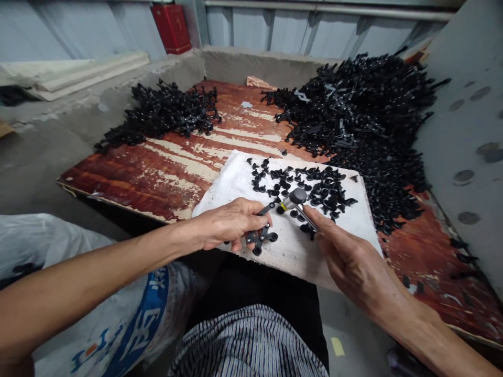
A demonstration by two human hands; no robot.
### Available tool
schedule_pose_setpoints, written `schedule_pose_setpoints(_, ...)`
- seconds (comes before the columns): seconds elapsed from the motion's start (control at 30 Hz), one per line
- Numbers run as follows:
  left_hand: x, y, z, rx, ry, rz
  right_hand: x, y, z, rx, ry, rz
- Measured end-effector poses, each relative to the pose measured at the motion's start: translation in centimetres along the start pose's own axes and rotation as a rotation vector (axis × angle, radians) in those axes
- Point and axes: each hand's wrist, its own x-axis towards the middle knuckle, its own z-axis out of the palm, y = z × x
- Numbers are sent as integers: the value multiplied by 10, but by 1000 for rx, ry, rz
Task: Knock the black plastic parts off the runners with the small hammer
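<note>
Head view: left hand (236, 222) gripping a black multi-armed part (261, 238), thumb and fingers closed around it, several round ends poking out past the fingers. The part sits above the near edge of a white board (231, 180), left of the board's middle; can't tell if it touches the surface. Right hand (349, 256) wrapped around the thin metal handle of a small hammer (297, 196), index finger laid along the handle. Hammer head is dark grey on one face, yellow on the other, over the board, just right of and beyond the held part. Small black pegs (326, 189) with round heads scattered over the far half of the board, some right by the hammer. Board lies at the near side of a worn red-brown bench (176, 175). Smaller pile of black parts (168, 112) far left, much bigger heap of black parts (365, 115) far right against a grey panel (456, 131). Red box (172, 29) on the ledge at back; white printed sack (133, 324) lower left, next to the person's striped clothing (251, 345).
</note>
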Motion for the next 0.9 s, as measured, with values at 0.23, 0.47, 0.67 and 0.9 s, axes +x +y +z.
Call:
schedule_pose_setpoints(0.23, 17, 4, -6, 78, -44, 9, -15, -1, -6, 175, 97, 139)
schedule_pose_setpoints(0.47, 21, 9, -7, 175, -47, 17, -19, 2, -8, 273, 122, 159)
schedule_pose_setpoints(0.67, 27, 5, -8, 170, -33, 17, -18, 3, -7, 279, 110, 155)
schedule_pose_setpoints(0.9, 27, 7, -7, 166, -37, 14, -19, 6, -5, 251, 115, 135)
